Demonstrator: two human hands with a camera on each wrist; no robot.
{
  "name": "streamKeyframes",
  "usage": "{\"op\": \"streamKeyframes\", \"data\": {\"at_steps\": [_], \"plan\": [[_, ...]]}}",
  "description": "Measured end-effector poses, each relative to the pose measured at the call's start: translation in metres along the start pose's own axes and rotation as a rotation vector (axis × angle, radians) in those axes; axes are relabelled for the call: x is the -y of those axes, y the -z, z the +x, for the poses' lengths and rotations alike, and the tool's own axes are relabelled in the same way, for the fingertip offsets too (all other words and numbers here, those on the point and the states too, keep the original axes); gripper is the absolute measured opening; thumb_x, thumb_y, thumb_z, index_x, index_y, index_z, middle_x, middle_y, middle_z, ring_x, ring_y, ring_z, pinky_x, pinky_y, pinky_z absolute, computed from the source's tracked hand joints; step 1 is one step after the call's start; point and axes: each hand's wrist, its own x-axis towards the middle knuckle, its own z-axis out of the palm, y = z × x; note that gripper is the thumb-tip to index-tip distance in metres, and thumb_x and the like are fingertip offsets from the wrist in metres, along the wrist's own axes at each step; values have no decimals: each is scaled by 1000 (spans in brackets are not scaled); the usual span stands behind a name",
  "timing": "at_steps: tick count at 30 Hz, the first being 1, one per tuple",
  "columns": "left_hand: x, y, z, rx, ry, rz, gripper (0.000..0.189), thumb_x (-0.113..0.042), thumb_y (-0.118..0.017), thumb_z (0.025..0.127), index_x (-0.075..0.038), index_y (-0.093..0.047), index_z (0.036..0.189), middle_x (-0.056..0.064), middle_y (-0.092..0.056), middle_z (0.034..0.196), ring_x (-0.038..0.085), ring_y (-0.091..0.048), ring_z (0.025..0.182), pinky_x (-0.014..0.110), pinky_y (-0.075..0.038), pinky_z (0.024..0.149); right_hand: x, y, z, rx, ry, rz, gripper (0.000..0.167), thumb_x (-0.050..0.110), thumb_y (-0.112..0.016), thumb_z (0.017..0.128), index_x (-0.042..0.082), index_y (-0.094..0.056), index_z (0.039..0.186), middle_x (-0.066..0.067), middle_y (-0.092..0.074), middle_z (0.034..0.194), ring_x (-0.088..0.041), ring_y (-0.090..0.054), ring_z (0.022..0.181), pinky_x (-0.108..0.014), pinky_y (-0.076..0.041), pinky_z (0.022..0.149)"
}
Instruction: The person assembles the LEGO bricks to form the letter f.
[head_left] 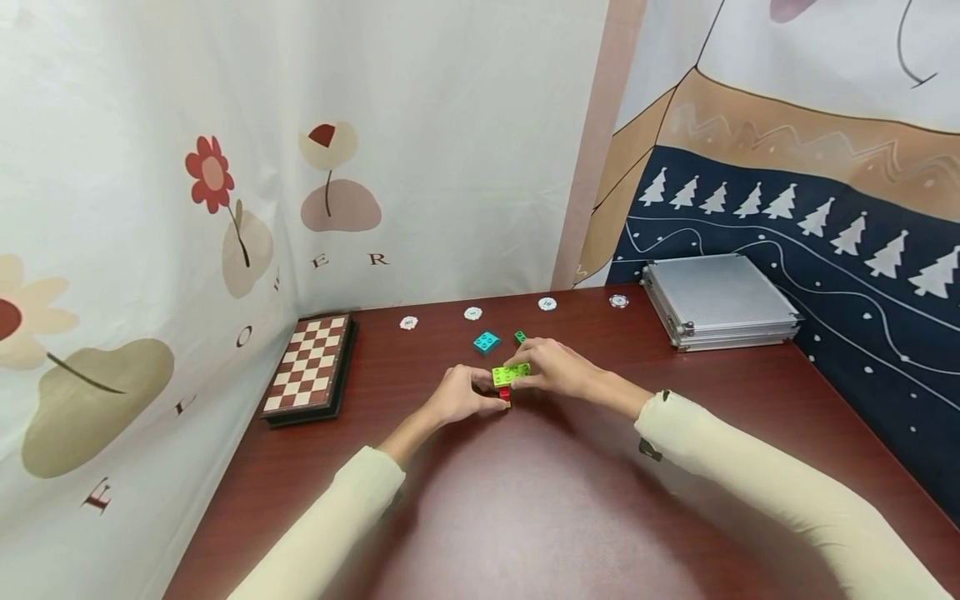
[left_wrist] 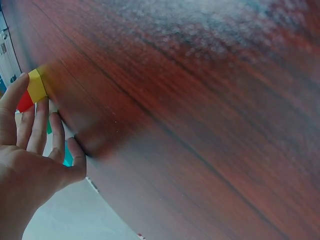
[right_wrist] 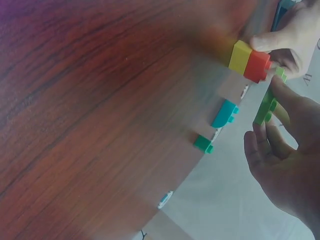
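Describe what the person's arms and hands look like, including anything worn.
The left hand and right hand are bare, with no gloves or rings visible. The left sleeve and right sleeve are plain pale cream, each stopping short of the hand. Small dark pieces, too small to identify, show at the right cuff.

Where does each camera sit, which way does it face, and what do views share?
Head: worn on the head, facing forward and down over the table; left hand, right hand and both sleeves show.
Left wrist: on that wrist, looking across the table; the left hand shows, pinching the red-and-yellow stack.
Right wrist: on that wrist, looking across the table; the right hand shows, holding the lime brick, and the left hand beyond.
Both wrist views share the left hand and red-and-yellow stack.
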Motion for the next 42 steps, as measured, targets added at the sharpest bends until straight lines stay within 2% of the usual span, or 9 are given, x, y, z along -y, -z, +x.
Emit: {"op": "streamKeyframes", "data": {"at_steps": [9,17,27,36,42], "plan": [[0,0,0,2,18,8,26,-26,-93,80,-15,-81,100,-5,-77,89,7,-66,75,25,-55,65,3,-5,-2,13,10,43,30,27,-84,90,12,-80,115,-3,-73,105,-19,-65,89,-26,-53,73],[1,0,1,0,24,5,32,-25,-94,79,-14,-81,106,-6,-78,90,6,-68,76,25,-56,67,4,-8,-1,43,-3,52,30,28,-83,91,12,-80,117,-3,-72,106,-15,-65,90,-22,-53,73],[2,1,3,-1,16,13,28,-27,-94,77,-17,-82,100,-8,-77,85,5,-67,74,25,-55,68,4,-7,2,60,-13,75,30,28,-82,93,12,-80,118,-3,-72,106,-14,-65,89,-22,-54,73],[1,1,2,4,16,6,29,-26,-94,78,-16,-82,102,-7,-76,83,5,-68,70,26,-55,67,9,-3,4,84,-32,65,29,25,-82,92,10,-80,117,-5,-73,106,-18,-66,88,-22,-53,71],[-1,2,0,20,23,-13,31,-26,-93,79,-14,-81,105,-5,-77,81,6,-69,64,26,-55,65,13,-2,7,92,-24,61,29,24,-83,91,10,-80,116,-5,-74,104,-15,-64,84,-21,-51,69]]}}
